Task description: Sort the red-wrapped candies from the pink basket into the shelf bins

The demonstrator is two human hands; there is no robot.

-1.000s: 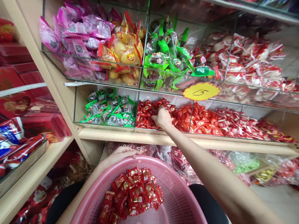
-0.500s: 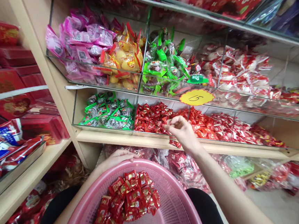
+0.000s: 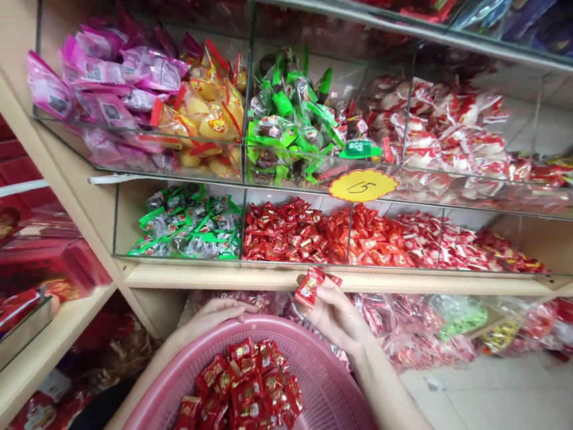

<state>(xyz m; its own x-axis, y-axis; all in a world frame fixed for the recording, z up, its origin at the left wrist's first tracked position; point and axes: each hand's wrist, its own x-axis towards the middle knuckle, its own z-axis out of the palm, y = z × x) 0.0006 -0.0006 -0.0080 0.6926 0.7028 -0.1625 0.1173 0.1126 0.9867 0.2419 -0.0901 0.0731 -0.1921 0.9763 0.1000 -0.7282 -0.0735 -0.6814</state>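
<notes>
My right hand [image 3: 334,314] holds a few red-wrapped candies [image 3: 310,286] just above the far rim of a pink mesh basket [image 3: 327,399], in front of the wooden shelf edge. My left hand [image 3: 215,313] grips the basket's far rim. A pile of the same red candies [image 3: 237,396] lies inside the basket. Behind my right hand, a glass bin full of red candies [image 3: 292,231] sits on the shelf.
Glass bins hold green-wrapped sweets [image 3: 187,224], pink packs [image 3: 104,77], yellow packs [image 3: 207,115], green packs [image 3: 289,128] and red-white packs [image 3: 449,127]. A yellow price tag [image 3: 363,185] marked 5 hangs on the glass. Red boxes [image 3: 30,264] stack at left; bagged goods lie under the shelf.
My right hand pulled out of the red candy bin and came down toward the basket with candies in its fingers. The left hand stayed on the rim; the view shifted slightly right.
</notes>
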